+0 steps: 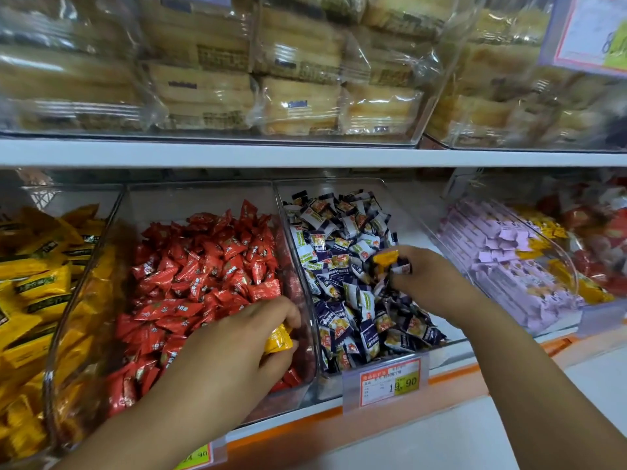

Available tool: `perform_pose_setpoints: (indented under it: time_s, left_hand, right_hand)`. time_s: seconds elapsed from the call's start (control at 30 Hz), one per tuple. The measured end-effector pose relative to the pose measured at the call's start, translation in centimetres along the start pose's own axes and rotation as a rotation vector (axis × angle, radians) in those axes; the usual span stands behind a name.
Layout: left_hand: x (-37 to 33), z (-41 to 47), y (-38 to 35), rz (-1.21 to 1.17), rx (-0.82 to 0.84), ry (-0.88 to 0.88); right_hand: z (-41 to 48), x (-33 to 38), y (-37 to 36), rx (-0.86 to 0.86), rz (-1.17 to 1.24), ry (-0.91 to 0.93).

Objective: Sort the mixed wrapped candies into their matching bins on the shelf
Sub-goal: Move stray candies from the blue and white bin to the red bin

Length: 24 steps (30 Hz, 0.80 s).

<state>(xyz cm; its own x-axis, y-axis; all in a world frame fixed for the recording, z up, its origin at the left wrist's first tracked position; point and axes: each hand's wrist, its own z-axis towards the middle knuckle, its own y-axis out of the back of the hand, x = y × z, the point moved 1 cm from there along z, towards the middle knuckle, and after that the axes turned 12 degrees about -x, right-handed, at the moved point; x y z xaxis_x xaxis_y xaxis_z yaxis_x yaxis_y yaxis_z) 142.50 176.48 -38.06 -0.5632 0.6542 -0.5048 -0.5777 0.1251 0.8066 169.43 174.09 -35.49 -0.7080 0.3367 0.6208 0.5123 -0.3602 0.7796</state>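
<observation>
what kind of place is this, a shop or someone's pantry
Most likely a shop's bulk sweets aisle: clear bins of loose wrapped candies, a printed price tag clipped in front, and bagged pastries stacked on the shelf above.

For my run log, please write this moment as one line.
left hand grips yellow candy over red-candy bin | right hand pinches orange-yellow candy over blue-white-candy bin | status: strays not yet binned

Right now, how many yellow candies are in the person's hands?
2. One yellow candy is in the left hand, over the red bin; the second yellow candy is pinched by the right hand, over the navy-and-white bin. More may be hidden inside the hands.
</observation>
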Motion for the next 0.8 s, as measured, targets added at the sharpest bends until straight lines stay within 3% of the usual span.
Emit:
perform_pose_setpoints:
  time_s: [0.13, 0.37, 0.57, 0.8]
  left_hand:
    - [-0.2, 0.1, -0.1, -0.003, 0.011, 0.002]
    - [0.0, 0.2, 0.5, -0.135, -0.083, 0.054]
    - [-0.5, 0.4, 1.1, -0.41, -0.163, 0.135]
    - [-1.2, 0.4, 1.6, -0.578, -0.145, 0.151]
  right_hand:
    - [-0.6, 0.9, 1.9, -0.058, 0.162, 0.014]
    - [-3.0, 3.6, 1.7, 0.171, 0.137, 0.064]
    - [-5.1, 6.0, 0.9, 0.246, 0.346, 0.105]
    - [-5.8, 7.3, 0.3, 0.159, 0.383, 0.145]
